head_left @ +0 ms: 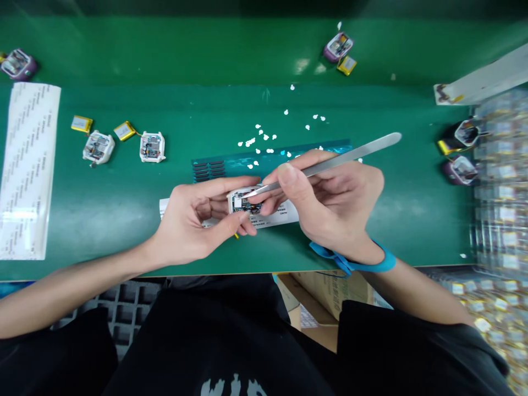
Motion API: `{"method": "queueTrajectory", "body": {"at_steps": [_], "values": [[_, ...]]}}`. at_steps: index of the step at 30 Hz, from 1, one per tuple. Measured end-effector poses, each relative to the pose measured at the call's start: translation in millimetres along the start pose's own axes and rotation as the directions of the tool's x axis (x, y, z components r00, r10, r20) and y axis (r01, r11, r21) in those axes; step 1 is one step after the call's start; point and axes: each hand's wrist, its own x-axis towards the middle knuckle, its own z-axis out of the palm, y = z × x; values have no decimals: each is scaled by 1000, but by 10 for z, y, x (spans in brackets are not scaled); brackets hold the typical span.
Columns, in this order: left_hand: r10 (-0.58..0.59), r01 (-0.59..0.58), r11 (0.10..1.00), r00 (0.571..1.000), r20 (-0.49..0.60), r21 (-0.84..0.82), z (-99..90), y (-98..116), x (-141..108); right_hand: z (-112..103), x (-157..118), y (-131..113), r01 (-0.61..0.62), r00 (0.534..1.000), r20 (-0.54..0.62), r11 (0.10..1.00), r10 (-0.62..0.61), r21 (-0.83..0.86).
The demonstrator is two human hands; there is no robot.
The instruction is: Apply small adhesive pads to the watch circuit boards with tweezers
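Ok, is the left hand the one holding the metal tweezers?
No, the right hand holds the metal tweezers, while the left hand grips a small white device.

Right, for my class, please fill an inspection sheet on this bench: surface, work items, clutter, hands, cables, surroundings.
Surface: green tabletop, glossy.
Work items: white open housing; pointed metal tool, tip at the housing, contact unclear.
Clutter: small white pieces scattered on the tabletop.
Hands: left hand holds the housing; right hand holds the tool.
Cables: short wires at the yellow packs, left.
Surroundings: clear trays at right; cardboard box below the tabletop's edge.
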Motion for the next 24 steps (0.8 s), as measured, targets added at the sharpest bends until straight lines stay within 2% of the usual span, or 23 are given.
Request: {"method": "queueTrajectory", "body": {"at_steps": [3,6,8,10,11,12,14,16,19,21,24], "values": [[45,-41,996,998,-45,84,-5,-39,-8,-4,-34,6,31,999,8,999,-31,-13],[64,-48,978,995,-71,203,-46,-17,21,-56,-40,-46,119,992,48,989,-116,-84],[67,-41,964,994,-91,262,-110,59,66,-116,-4,-108,151,988,0,983,-152,-109],[130,-87,947,984,-122,309,-206,164,124,-177,70,-150,149,986,-61,980,-158,-130],[182,-132,932,976,-122,336,-263,214,151,-203,117,-150,154,985,-57,976,-164,-153],[227,-171,910,968,-109,377,-323,255,173,-223,169,-131,176,984,-5,968,-180,-181],[278,-206,828,958,-63,522,-432,294,195,-247,265,-37,239,964,175,943,-201,-233],[267,-176,681,963,-17,711,-499,267,186,-257,329,102,256,927,333,939,-172,-228],[257,-217,481,961,100,850,-490,143,135,-267,339,282,185,929,352,966,-112,-180],[269,-288,415,945,186,863,-438,55,97,-281,311,336,120,943,328,979,-61,-162],[314,-369,296,909,275,881,-375,-35,56,-317,283,347,90,930,368,980,-19,-176]]}}
